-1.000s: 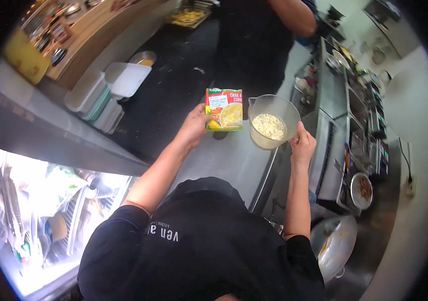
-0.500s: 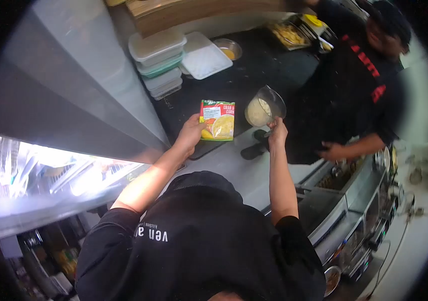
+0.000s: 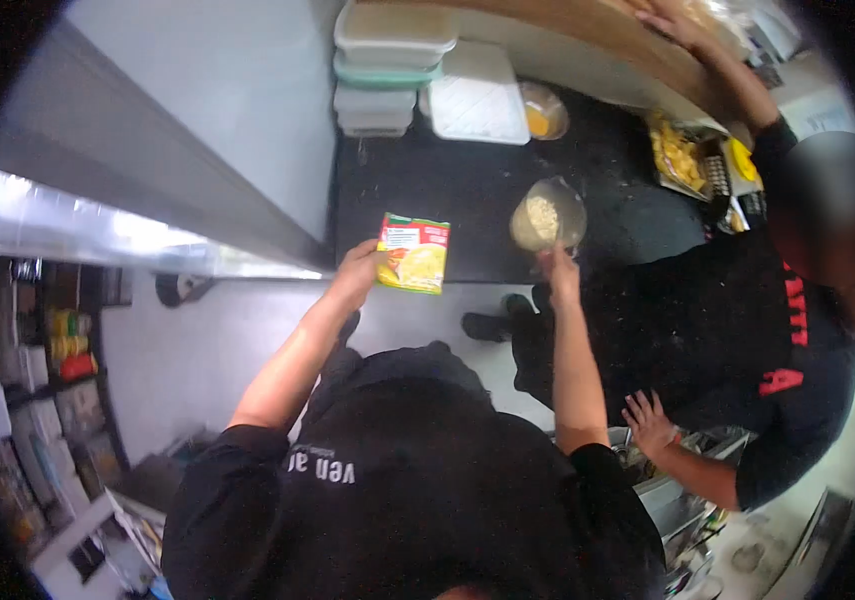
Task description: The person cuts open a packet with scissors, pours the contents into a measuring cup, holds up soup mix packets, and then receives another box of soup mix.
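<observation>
Between the thumb and fingers of my left hand (image 3: 355, 272) is a soup mix packet (image 3: 413, 262), yellow and red with a green top edge, its printed front facing up. My right hand (image 3: 559, 272) grips the handle of a clear measuring jug (image 3: 569, 212). Pale, flaky or grainy contents lie inside the jug; what exactly they are I cannot make out. Both things are in front of me, near the close edge of the black counter (image 3: 467, 185). The packet and the jug are apart, the jug to the right.
Stacked lidded containers (image 3: 387, 60), a white tray (image 3: 477, 95) and a metal bowl (image 3: 544, 110) with something yellow stand at the back. A co-worker (image 3: 687, 330) in black stands close on my right, one arm raised. Beyond is a tray of yellow pieces (image 3: 677, 155).
My view has turned, so the counter appears straighter ahead. The jug and packet stay in my hands, now seen at the counter's edge. The co-worker appears lower and nearer on the right.
</observation>
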A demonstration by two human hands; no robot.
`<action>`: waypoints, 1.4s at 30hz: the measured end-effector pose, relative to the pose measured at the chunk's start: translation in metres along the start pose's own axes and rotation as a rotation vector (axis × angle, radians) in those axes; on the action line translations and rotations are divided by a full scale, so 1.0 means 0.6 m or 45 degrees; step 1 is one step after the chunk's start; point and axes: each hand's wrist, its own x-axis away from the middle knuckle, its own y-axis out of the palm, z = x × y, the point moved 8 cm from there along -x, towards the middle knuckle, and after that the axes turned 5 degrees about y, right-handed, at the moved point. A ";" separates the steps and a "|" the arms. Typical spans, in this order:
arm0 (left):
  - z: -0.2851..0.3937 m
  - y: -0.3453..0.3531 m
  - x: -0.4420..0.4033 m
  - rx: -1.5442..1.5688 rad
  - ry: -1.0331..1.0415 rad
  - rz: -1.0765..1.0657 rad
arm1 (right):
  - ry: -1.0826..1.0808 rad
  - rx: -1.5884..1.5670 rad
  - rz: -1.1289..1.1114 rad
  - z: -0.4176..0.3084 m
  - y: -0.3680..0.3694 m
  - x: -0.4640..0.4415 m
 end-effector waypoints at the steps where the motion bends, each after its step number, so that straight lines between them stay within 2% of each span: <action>1: -0.024 0.012 0.007 -0.009 -0.023 -0.052 | 0.054 0.073 -0.005 -0.017 -0.009 0.012; 3: -0.104 0.028 0.019 -0.098 -0.104 -0.118 | 0.127 0.181 -0.048 -0.010 -0.023 0.023; 5: -0.192 0.041 0.026 -0.062 -0.225 -0.184 | 0.002 0.193 0.198 -0.011 -0.062 0.025; 6: -0.237 0.043 0.026 -0.043 -0.260 -0.207 | 0.012 0.208 0.177 -0.004 -0.066 0.034; 8: -0.288 0.043 0.028 -0.062 -0.277 -0.161 | -0.361 0.458 0.183 -0.031 -0.066 0.067; 9: -0.308 0.042 0.028 -0.024 -0.301 -0.085 | -0.685 0.577 0.433 -0.022 -0.076 0.080; 10: -0.328 0.039 0.025 0.014 -0.325 -0.011 | -0.683 0.584 0.415 0.010 -0.075 0.076; 12: -0.374 0.033 0.001 0.105 -0.339 0.043 | -0.582 0.429 0.137 0.070 -0.060 0.064; 13: -0.395 0.027 -0.011 0.147 -0.353 0.110 | -0.380 0.322 -0.095 0.092 -0.035 0.071; 14: -0.418 0.020 -0.025 0.189 -0.365 0.173 | -0.220 0.449 -0.231 0.115 -0.015 0.077; 15: -0.401 0.025 -0.020 0.132 -0.416 0.223 | -0.128 0.436 -0.481 0.165 0.009 0.067; 16: -0.399 0.029 -0.024 0.144 -0.421 0.228 | 0.113 0.550 -0.582 0.195 0.031 0.082; 17: -0.401 0.033 -0.027 0.172 -0.459 0.246 | 0.165 0.598 -0.751 0.253 0.049 0.073; 19: -0.411 0.036 -0.036 0.228 -0.475 0.264 | 0.484 0.754 -0.784 0.298 0.083 0.086; 20: -0.418 0.034 -0.038 0.246 -0.465 0.283 | 0.475 0.772 -0.804 0.311 0.098 0.082; 22: -0.398 0.039 -0.030 0.240 -0.443 0.237 | 0.915 0.330 -0.956 0.341 0.153 0.112; 23: -0.390 0.042 -0.026 0.247 -0.454 0.211 | 0.913 0.353 -0.987 0.359 0.178 0.109; 25: -0.410 0.027 -0.037 0.223 -0.448 0.289 | 1.029 -0.194 -1.120 0.391 0.238 0.111; 28: -0.465 -0.010 -0.053 0.191 -0.478 0.398 | 1.050 -0.174 -1.070 0.425 0.276 0.096; 30: -0.490 -0.027 -0.057 0.232 -0.431 0.387 | 1.099 -0.115 -1.112 0.445 0.288 0.093; 32: -0.509 -0.039 -0.046 0.257 -0.491 0.452 | 1.140 -0.058 -1.147 0.464 0.293 0.093; 34: -0.537 -0.039 -0.056 0.357 -0.445 0.347 | 1.149 0.026 -1.138 0.477 0.295 0.089; 37: -0.573 -0.041 -0.056 0.521 -0.447 0.329 | 1.234 0.031 -1.095 0.495 0.291 0.080; 39: -0.592 -0.041 -0.067 0.494 -0.427 0.311 | 1.234 0.054 -1.095 0.506 0.295 0.058; 42: -0.558 -0.055 -0.063 0.426 -0.290 0.310 | 1.170 0.049 -1.178 0.517 0.336 0.012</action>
